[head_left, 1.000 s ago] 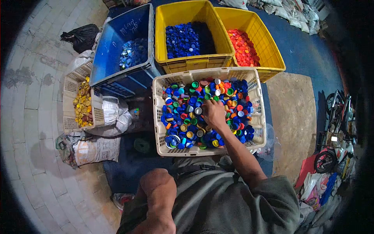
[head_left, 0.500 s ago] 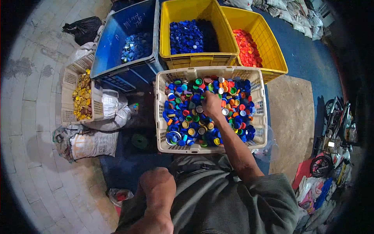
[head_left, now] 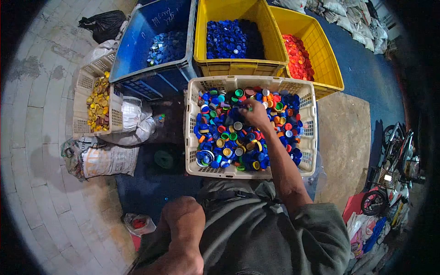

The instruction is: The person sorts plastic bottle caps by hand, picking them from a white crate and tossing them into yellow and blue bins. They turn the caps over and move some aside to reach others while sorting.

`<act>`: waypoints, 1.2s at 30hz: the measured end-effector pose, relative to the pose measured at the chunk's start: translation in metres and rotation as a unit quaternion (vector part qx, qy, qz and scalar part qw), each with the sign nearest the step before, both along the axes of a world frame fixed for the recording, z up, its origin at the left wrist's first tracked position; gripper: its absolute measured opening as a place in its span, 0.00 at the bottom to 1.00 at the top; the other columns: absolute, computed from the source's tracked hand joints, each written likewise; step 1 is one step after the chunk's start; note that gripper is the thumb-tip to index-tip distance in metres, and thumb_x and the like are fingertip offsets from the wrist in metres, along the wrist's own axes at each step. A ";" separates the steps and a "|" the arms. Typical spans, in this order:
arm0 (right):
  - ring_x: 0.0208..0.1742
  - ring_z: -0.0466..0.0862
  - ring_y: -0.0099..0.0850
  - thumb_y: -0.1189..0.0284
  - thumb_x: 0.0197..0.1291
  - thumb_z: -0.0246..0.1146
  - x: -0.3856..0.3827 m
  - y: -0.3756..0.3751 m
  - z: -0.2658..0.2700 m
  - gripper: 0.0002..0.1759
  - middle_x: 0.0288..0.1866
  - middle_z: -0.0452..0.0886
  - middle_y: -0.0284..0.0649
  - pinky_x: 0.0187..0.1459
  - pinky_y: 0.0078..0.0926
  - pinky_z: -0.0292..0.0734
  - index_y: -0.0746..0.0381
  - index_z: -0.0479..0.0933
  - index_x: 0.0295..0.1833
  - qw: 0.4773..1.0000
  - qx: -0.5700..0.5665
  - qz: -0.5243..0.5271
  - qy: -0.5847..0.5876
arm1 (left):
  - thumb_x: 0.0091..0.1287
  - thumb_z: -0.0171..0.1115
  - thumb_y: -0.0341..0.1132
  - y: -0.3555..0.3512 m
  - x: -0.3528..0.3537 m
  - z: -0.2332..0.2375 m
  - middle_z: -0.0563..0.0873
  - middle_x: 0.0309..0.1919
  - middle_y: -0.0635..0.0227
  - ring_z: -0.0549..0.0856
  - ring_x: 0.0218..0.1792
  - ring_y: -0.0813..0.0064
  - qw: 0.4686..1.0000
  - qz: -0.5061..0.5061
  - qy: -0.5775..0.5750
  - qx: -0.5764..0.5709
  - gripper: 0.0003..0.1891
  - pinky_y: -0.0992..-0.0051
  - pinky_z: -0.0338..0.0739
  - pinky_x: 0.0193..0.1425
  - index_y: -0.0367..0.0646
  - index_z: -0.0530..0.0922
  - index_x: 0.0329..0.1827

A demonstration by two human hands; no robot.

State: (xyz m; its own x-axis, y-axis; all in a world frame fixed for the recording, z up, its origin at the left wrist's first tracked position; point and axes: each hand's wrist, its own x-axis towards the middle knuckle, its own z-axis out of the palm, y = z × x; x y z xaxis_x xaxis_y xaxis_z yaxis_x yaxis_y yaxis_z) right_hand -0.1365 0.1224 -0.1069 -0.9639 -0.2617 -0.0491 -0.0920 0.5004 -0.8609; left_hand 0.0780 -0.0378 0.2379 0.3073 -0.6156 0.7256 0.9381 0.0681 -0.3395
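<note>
A cream plastic crate [head_left: 251, 172] in front of me holds a mixed heap of bottle caps [head_left: 224, 120], mostly blue, with green, orange, red, white and gold ones. My right hand [head_left: 255, 114] reaches into the heap's upper middle. Its fingers are curled, and a bit of green cap shows between them; blue caps lie beside the fingertips. Low in the view, my left hand [head_left: 185, 211] is bent inward by my left thigh, its fingers hidden. Near it, a small blue speck [head_left: 166, 199] shows against the dark floor.
Behind the crate stand a blue bin [head_left: 153, 78] with light-blue caps, a yellow bin [head_left: 243, 68] with dark-blue caps and another yellow bin [head_left: 327, 68] with red caps. Left are a basket [head_left: 80, 103] of yellow caps and sacks [head_left: 110, 160]. A motorbike [head_left: 392, 174] stands right.
My right hand has shifted slightly and green now shows at its fingers. The blue speck has appeared near my left hand. The camera view has tilted a little.
</note>
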 end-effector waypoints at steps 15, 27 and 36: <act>0.45 0.85 0.47 0.76 0.52 0.57 0.015 -0.006 0.025 0.18 0.45 0.83 0.50 0.42 0.46 0.81 0.54 0.83 0.49 0.969 0.204 0.099 0.098 | 0.65 0.57 0.28 -0.011 -0.098 -0.126 0.70 0.21 0.73 0.70 0.25 0.80 0.804 -0.097 -0.582 -0.080 0.06 0.63 0.74 0.45 0.39 0.73 0.43; 0.37 0.85 0.49 0.75 0.51 0.59 0.014 -0.025 -0.011 0.20 0.40 0.82 0.49 0.38 0.47 0.81 0.57 0.79 0.52 0.964 0.229 0.074 0.117 | 0.68 0.61 0.30 -0.016 -0.118 -0.270 0.78 0.30 0.72 0.75 0.31 0.84 0.563 -0.101 -0.816 -0.084 0.09 0.81 0.71 0.36 0.37 0.72 0.47; 0.29 0.74 0.26 0.74 0.58 0.59 0.061 0.054 0.040 0.11 0.33 0.75 0.36 0.28 0.24 0.68 0.61 0.78 0.46 0.835 -0.426 -0.173 -0.303 | 0.60 0.67 0.31 -0.018 -0.147 -0.329 0.87 0.31 0.60 0.87 0.34 0.60 0.448 0.119 -0.808 -0.364 0.08 0.63 0.78 0.39 0.40 0.80 0.40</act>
